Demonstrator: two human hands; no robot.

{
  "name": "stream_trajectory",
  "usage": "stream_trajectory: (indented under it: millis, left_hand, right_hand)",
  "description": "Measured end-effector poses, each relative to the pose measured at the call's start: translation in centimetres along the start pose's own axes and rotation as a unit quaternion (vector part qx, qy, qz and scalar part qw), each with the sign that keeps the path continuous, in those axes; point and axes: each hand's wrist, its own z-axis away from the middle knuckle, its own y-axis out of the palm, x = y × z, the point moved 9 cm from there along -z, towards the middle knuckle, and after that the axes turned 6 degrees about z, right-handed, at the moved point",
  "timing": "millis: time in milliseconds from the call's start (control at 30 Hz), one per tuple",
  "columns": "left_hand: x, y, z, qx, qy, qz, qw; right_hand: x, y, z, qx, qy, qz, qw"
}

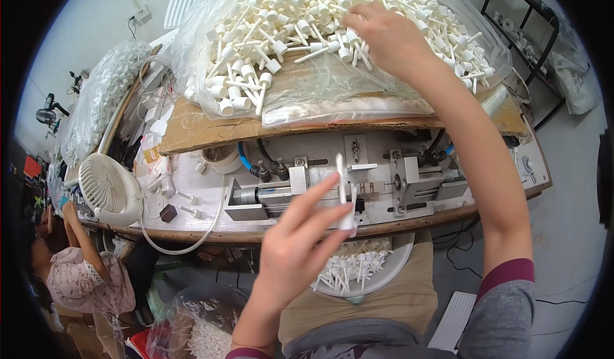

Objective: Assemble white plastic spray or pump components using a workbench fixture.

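My left hand (297,244) is closed on a slim white plastic stick piece (343,193), held nearly upright between the fingers and thumb, in front of the metal pneumatic fixture (281,196). At the far side, my right hand (390,36) reaches over a large heap of white plastic pieces (288,20), each a thin stem with a round cap. Its fingers bend down against the heap; whether they grip a piece is hidden. A clear plastic bag (352,97) lies under and around the heap, on a sheet of cardboard (217,129).
A white basin (390,273) of similar pieces sits at my lap. Left on the bench stand a small white fan (105,189) and a few loose pieces (190,205). Another person (80,269) works at far left. A black shelf (527,30) stands at right.
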Motion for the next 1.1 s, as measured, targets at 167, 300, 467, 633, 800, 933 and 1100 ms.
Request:
stream_trajectory:
  millis: [167,300,467,633,800,933,1100]
  left_hand:
    - [0.8,2.8,2.2,0.051,0.016,-0.042,0.998]
    - [1.3,3.2,2.6,0.064,0.018,-0.057,0.996]
    - [1.8,3.5,2.3,0.044,0.020,-0.081,0.996]
    - [2.2,4.9,2.3,0.044,0.022,-0.138,0.989]
    - [1.9,6.1,1.8,0.091,0.023,-0.193,0.977]
    - [2.2,6.1,1.4,0.109,0.022,-0.216,0.970]
    - [2.5,5.9,1.6,0.106,0.005,-0.209,0.972]
  right_hand:
    - [2.6,7.1,-2.1,0.066,-0.138,0.069,0.986]
    - [3.2,7.4,-2.8,0.163,-0.103,0.007,0.981]
    - [3.0,6.1,-1.5,0.301,-0.070,-0.146,0.940]
    - [4.2,2.4,0.0,0.394,0.015,-0.263,0.880]
    - [1.7,1.0,2.0,0.233,0.062,-0.334,0.911]
    - [1.4,-2.5,4.8,0.050,0.025,-0.299,0.953]
    - [0.2,-1.3,8.0,0.209,0.149,-0.384,0.887]
